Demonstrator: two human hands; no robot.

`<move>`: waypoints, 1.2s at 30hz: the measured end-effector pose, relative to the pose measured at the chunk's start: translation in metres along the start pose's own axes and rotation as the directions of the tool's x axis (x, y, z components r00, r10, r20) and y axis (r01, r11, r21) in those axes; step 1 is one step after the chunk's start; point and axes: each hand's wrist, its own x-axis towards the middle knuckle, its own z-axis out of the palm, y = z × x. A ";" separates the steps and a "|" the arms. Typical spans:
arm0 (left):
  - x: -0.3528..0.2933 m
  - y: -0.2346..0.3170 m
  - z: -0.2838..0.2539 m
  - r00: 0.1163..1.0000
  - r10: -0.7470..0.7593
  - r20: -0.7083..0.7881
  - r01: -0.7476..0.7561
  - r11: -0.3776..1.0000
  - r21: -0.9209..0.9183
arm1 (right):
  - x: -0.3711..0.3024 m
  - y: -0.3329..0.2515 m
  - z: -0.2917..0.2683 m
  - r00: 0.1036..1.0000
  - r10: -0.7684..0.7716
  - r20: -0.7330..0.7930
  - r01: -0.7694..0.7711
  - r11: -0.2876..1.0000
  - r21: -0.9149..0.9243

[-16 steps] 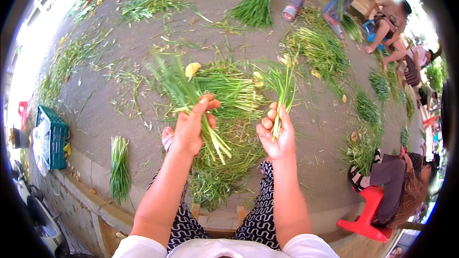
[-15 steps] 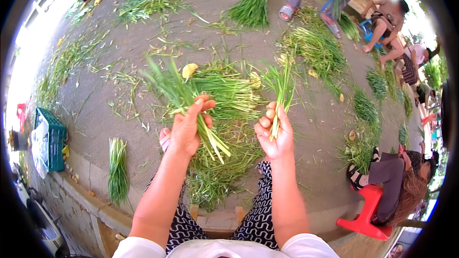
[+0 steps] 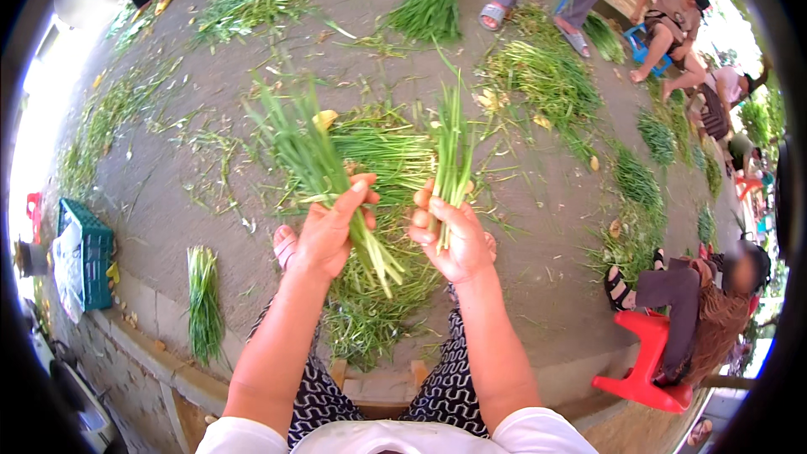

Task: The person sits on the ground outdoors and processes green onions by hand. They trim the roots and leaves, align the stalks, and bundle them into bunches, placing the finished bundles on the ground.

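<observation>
My left hand [image 3: 329, 235] is closed round a thick bunch of chives [image 3: 296, 139]. Its leafy tops lean up to the left, blurred by motion, and its pale stem ends stick out below my fingers. A smaller bunch of chives [image 3: 452, 136] stands nearly upright in my right hand [image 3: 454, 240], its stems pressed between thumb and fingers. Behind and between my hands lies a pile of chives [image 3: 391, 160] on the pavement. Below them, between my legs, is a heap of loose green trimmings [image 3: 366, 315].
A neat bunch of chives [image 3: 203, 307] lies at left, near a teal crate [image 3: 99, 265] by the kerb. More heaps [image 3: 546, 80] and an upright bunch [image 3: 430, 13] lie farther off. At right a person sits by a red stool [image 3: 643, 361]; other people sit along the far side.
My right hand has moved left with its chives, close to my left hand, and the chives in it stand in front of the pile's right end. My left hand stays nearly in place.
</observation>
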 end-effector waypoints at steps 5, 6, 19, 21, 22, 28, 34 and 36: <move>-0.002 0.002 -0.004 0.999 -0.003 0.035 0.004 1.000 -0.012 | -0.002 0.010 0.008 0.992 0.013 -0.129 -0.019 0.999 -0.042; -0.002 0.002 -0.002 1.000 -0.012 0.029 0.012 1.000 -0.013 | -0.003 0.009 0.009 0.991 0.017 -0.134 -0.024 0.998 -0.050; 0.003 -0.020 0.010 0.986 0.123 -0.111 -0.106 0.983 0.147 | -0.010 0.013 0.033 0.997 -0.033 -0.069 -0.036 0.597 -0.801; 0.004 -0.026 0.014 0.981 0.138 -0.134 -0.118 0.982 0.146 | -0.010 0.016 0.024 0.996 -0.072 -0.055 -0.002 0.586 -0.810; 0.004 -0.028 0.014 0.973 0.161 -0.168 -0.137 0.980 0.141 | -0.007 0.023 0.018 0.995 -0.101 -0.023 0.045 0.621 -0.782; 0.004 -0.016 0.010 0.991 0.088 -0.099 -0.078 0.992 0.101 | -0.005 0.001 0.002 0.961 -0.134 -0.242 0.038 0.930 -0.366; 0.007 -0.014 0.010 0.981 0.061 -0.184 -0.061 0.998 0.008 | -0.011 -0.016 -0.006 0.958 -0.126 -0.258 0.012 0.916 -0.401; 0.010 -0.020 0.013 0.980 0.065 -0.186 -0.065 0.998 0.003 | -0.012 -0.008 0.004 0.974 -0.045 -0.220 -0.102 0.783 -0.614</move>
